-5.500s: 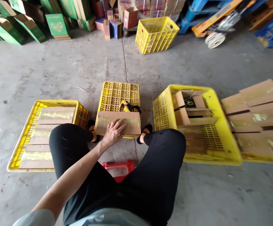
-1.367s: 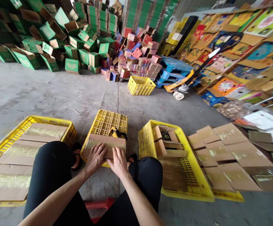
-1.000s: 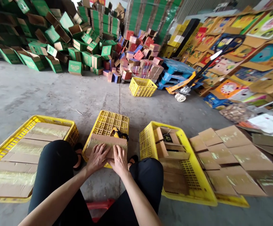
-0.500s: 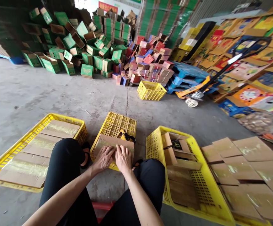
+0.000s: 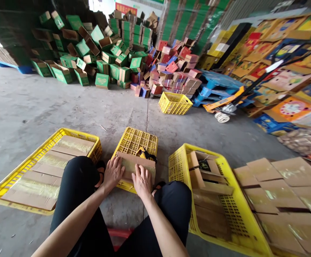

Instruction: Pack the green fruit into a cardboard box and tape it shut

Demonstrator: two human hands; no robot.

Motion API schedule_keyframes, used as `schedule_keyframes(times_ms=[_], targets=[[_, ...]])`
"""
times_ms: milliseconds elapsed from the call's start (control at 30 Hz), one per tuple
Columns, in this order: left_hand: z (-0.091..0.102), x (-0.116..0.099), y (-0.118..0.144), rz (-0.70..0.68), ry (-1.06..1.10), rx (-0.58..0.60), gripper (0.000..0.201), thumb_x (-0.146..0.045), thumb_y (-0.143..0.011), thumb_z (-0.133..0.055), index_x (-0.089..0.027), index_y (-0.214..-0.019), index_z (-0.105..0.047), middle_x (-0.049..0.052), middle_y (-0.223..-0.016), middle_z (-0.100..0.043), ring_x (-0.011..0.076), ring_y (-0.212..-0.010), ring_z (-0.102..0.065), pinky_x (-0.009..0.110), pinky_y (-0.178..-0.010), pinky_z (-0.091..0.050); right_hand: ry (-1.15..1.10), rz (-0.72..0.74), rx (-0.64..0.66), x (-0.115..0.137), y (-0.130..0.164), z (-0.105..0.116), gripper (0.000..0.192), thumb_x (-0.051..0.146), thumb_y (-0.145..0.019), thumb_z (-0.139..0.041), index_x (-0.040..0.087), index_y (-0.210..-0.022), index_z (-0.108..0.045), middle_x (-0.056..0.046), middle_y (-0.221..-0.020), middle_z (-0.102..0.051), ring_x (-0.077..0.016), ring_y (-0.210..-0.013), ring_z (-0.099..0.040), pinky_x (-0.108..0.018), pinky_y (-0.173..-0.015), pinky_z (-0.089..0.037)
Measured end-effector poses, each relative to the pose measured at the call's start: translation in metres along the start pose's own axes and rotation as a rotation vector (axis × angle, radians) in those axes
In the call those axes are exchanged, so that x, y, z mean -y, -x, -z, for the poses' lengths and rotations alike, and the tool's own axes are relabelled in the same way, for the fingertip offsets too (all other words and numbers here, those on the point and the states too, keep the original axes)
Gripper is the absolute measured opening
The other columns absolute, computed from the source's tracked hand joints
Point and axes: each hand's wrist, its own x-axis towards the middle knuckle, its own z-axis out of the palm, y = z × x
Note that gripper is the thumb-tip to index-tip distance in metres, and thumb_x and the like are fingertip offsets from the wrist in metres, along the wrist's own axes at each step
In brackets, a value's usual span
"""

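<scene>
A small closed cardboard box [image 5: 130, 167] with clear tape along its top lies on an upturned yellow crate [image 5: 136, 137] between my knees. My left hand [image 5: 114, 172] rests over the box's left end, fingers stretched out on the cardboard. On the taped top, toward the right, my right hand [image 5: 142, 179] lies with its fingers spread. Just behind the box is a yellow and black tape dispenser [image 5: 146, 153], partly hidden by it.
To the left stands a yellow crate [image 5: 98, 148] of taped boxes. On the right, another yellow crate [image 5: 236, 214] holds open and flat cartons, beside stacked taped boxes [image 5: 276, 189]. Farther off are a yellow basket [image 5: 175, 103], a pallet jack [image 5: 226, 105] and heaped green cartons [image 5: 102, 80].
My hands have moved apart. The left slid from the middle of the box to its left end; the right stays on the taped top. The view has shifted slightly.
</scene>
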Motion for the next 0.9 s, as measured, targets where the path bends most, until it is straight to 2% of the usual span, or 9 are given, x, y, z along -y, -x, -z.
schedule_keyframes(times_ms=[100, 267, 467, 600, 700, 800, 900], targets=[[0.003, -0.011, 0.012, -0.099, 0.028, 0.059, 0.053, -0.038, -0.108, -0.042, -0.009, -0.151, -0.050, 0.022, -0.149, -0.058, 0.0372, -0.141, -0.050, 0.054, -0.116, -0.041, -0.003, 0.004, -0.007, 0.000, 0.001, 0.000, 0.052, 0.037, -0.108, -0.045, 0.019, -0.157, -0.050, -0.017, -0.143, -0.059, -0.0322, -0.116, -0.055, -0.049, -0.101, -0.048], [0.007, -0.025, 0.035, -0.226, 0.083, 0.132, 0.056, -0.042, -0.106, -0.047, -0.017, -0.155, -0.048, 0.016, -0.150, -0.058, 0.0337, -0.140, -0.052, 0.051, -0.116, -0.045, -0.021, 0.008, -0.023, 0.000, 0.003, -0.001, 0.053, 0.037, -0.107, -0.048, 0.020, -0.158, -0.050, -0.017, -0.143, -0.058, -0.0319, -0.115, -0.055, -0.050, -0.103, -0.047], [0.006, -0.025, 0.038, -0.222, 0.068, 0.167, 0.065, -0.047, -0.104, -0.053, -0.016, -0.160, -0.043, 0.018, -0.156, -0.053, 0.0363, -0.146, -0.047, 0.053, -0.120, -0.042, -0.066, 0.073, -0.021, 0.002, 0.012, -0.002, 0.048, 0.034, -0.107, -0.051, 0.023, -0.153, -0.056, -0.016, -0.145, -0.057, -0.0321, -0.124, -0.054, -0.052, -0.111, -0.045], [0.004, -0.026, 0.040, -0.234, 0.049, 0.155, 0.065, -0.045, -0.104, -0.051, -0.016, -0.162, -0.040, 0.018, -0.160, -0.050, 0.0363, -0.150, -0.044, 0.054, -0.121, -0.040, -0.157, 0.127, -0.008, 0.004, 0.018, 0.003, 0.045, 0.029, -0.107, -0.049, 0.022, -0.150, -0.059, -0.013, -0.141, -0.062, -0.0289, -0.125, -0.055, -0.046, -0.111, -0.047], [0.007, -0.022, 0.043, -0.159, 0.046, 0.110, 0.068, -0.049, -0.104, -0.052, -0.010, -0.159, -0.043, 0.023, -0.159, -0.049, 0.0387, -0.146, -0.047, 0.051, -0.119, -0.043, -0.198, 0.133, 0.000, 0.004, 0.020, 0.009, 0.043, 0.026, -0.108, -0.047, 0.021, -0.148, -0.060, -0.012, -0.139, -0.064, -0.0273, -0.123, -0.057, -0.043, -0.109, -0.049], [0.014, -0.013, 0.047, -0.068, 0.050, 0.088, 0.069, -0.051, -0.104, -0.050, -0.008, -0.158, -0.044, 0.026, -0.156, -0.050, 0.0410, -0.141, -0.051, 0.054, -0.114, -0.047, -0.199, 0.124, -0.007, 0.005, 0.020, 0.014, 0.042, 0.026, -0.108, -0.047, 0.022, -0.148, -0.060, -0.011, -0.139, -0.064, -0.0268, -0.123, -0.058, -0.042, -0.109, -0.050], [0.022, -0.004, 0.050, -0.076, 0.047, 0.105, 0.068, -0.051, -0.103, -0.051, -0.009, -0.156, -0.047, 0.027, -0.152, -0.054, 0.0436, -0.135, -0.055, 0.058, -0.109, -0.048, -0.183, 0.119, -0.012, 0.006, 0.021, 0.016, 0.042, 0.027, -0.108, -0.049, 0.022, -0.147, -0.061, -0.011, -0.140, -0.064, -0.0269, -0.121, -0.058, -0.041, -0.108, -0.050]])
